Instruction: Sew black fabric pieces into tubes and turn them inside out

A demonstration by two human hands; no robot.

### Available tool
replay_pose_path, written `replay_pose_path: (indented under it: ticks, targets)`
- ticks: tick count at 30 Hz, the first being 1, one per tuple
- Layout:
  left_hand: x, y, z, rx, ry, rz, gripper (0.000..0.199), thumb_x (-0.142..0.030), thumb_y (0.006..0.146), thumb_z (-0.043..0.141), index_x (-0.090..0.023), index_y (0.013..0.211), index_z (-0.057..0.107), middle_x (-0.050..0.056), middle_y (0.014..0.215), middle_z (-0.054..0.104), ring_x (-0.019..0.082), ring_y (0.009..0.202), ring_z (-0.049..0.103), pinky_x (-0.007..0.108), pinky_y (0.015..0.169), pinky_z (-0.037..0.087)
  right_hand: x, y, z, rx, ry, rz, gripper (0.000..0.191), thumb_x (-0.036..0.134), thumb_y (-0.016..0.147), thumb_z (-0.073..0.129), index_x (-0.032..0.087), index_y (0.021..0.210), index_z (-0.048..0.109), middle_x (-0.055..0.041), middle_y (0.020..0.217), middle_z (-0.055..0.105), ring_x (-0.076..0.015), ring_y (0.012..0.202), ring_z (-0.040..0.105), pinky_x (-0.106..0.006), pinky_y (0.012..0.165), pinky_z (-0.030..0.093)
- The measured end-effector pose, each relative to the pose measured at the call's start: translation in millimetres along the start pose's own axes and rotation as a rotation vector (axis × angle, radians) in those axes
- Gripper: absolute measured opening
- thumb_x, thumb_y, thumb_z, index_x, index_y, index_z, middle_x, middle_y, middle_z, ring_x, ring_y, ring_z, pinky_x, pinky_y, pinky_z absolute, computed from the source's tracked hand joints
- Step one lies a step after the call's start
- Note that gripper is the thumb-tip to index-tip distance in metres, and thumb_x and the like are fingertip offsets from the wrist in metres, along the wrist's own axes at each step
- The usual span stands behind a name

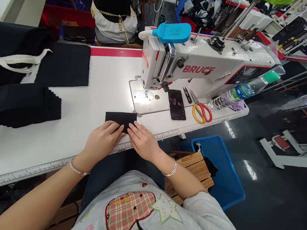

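In the head view, the left hand and right hand rest on a small black cloth piece, which lies on the white tabletop at its ruled front edge, just before the sewing machine and its metal plate. The left fingers are bent and close together, the thumb by the forefinger; whether they pinch the cloth I cannot tell. The right fingers reach out nearly straight, slightly spread, over its right side. Beside the plate lie a phone, black snips and scissors, with a water bottle farther right. Well to the left lies a layered black cloth stack, and a blue basket sits below the table on the right
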State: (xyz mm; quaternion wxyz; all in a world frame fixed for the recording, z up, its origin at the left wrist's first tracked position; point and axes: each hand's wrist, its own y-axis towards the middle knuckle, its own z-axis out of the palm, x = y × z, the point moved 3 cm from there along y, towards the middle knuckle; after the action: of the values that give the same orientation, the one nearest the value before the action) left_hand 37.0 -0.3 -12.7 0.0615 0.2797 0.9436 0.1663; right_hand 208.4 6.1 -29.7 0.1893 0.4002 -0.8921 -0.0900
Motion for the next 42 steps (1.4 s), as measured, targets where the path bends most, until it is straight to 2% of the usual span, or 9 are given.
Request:
replay_pose_path:
  ticks: [7,15,19,24,26,28,31,34,42]
  targets:
    - [-6,1,-0.1,-0.028,-0.065,0.100,0.026,-0.013,0.094,0.046,-0.014,0.107,0.068,0.011,0.097,0.070,0.025,0.104,0.064,0.039,0.087,0.058,1,1,-2,0.027,-0.008,0.016,0.040,0.021,0.099,0.041,0.008,0.134,0.057,-0.0131,0.143,0.053,-0.0261,0.139,0.043,-0.044,0.115,0.039]
    - [-9,11,-3.4,-0.010,-0.128,-0.004,0.024,-0.024,0.094,0.048,-0.018,0.085,0.070,0.008,0.086,0.069,0.023,0.094,0.062,0.037,0.080,0.055,0,-3,-9,0.094,-0.020,0.024,0.043,0.025,0.098,0.045,0.012,0.138,0.053,-0.0118,0.148,0.048,-0.0286,0.140,0.040,-0.048,0.115,0.036]
    - [2,23,0.1,0.056,-0.182,-0.096,0.034,-0.030,0.095,0.045,-0.020,0.071,0.067,0.006,0.072,0.063,0.021,0.079,0.057,0.035,0.067,0.049,-5,8,-14,0.049,0.048,0.094,0.034,0.028,0.098,0.047,0.016,0.124,0.065,-0.0086,0.135,0.062,-0.0261,0.128,0.051,-0.044,0.107,0.042]
    - [14,32,9.5,0.065,-0.338,-0.157,0.031,-0.033,0.095,0.047,-0.018,0.077,0.068,0.007,0.077,0.064,0.023,0.085,0.056,0.037,0.078,0.050,-18,32,-12,0.000,0.067,0.195,0.035,0.034,0.100,0.044,0.016,0.091,0.073,-0.0095,0.094,0.074,-0.0234,0.094,0.059,-0.039,0.087,0.048]
    - [17,32,15.5,0.070,-0.339,-0.177,0.029,-0.036,0.095,0.047,-0.017,0.089,0.069,0.010,0.088,0.066,0.025,0.093,0.056,0.041,0.086,0.049,-24,35,-7,-0.042,0.056,0.214,0.035,0.038,0.099,0.045,0.015,0.102,0.071,-0.0120,0.105,0.071,-0.0252,0.102,0.057,-0.040,0.089,0.047]
    - [18,31,21.7,0.081,-0.325,-0.193,0.034,-0.037,0.095,0.046,-0.015,0.113,0.065,0.014,0.114,0.065,0.028,0.112,0.054,0.046,0.097,0.046,-31,34,-1,-0.077,0.035,0.245,0.041,0.042,0.098,0.047,0.013,0.123,0.063,-0.0150,0.127,0.063,-0.0292,0.119,0.051,-0.044,0.098,0.043]
    - [18,27,28.5,0.156,-0.275,-0.185,0.052,-0.040,0.098,0.039,-0.013,0.142,0.043,0.014,0.148,0.046,0.030,0.140,0.036,0.050,0.114,0.031,-36,31,5,-0.063,-0.019,0.265,0.054,0.043,0.097,0.048,0.011,0.141,0.048,-0.0148,0.145,0.050,-0.0367,0.136,0.035,-0.050,0.107,0.035]
    - [15,26,28.3,0.258,-0.207,-0.161,0.057,-0.039,0.100,0.029,-0.012,0.150,0.031,0.010,0.156,0.037,0.029,0.147,0.027,0.051,0.120,0.020,-35,32,5,-0.013,-0.053,0.238,0.053,0.040,0.098,0.045,0.013,0.144,0.046,-0.0115,0.151,0.044,-0.0406,0.141,0.027,-0.055,0.111,0.031]
    - [10,30,23.0,0.345,-0.150,-0.181,0.056,-0.037,0.101,0.024,-0.014,0.152,0.029,0.004,0.159,0.031,0.027,0.149,0.022,0.049,0.122,0.018,-35,39,3,0.140,-0.123,0.245,0.054,0.042,0.098,0.042,0.013,0.144,0.045,-0.0113,0.156,0.037,-0.0400,0.146,0.023,-0.057,0.115,0.025]
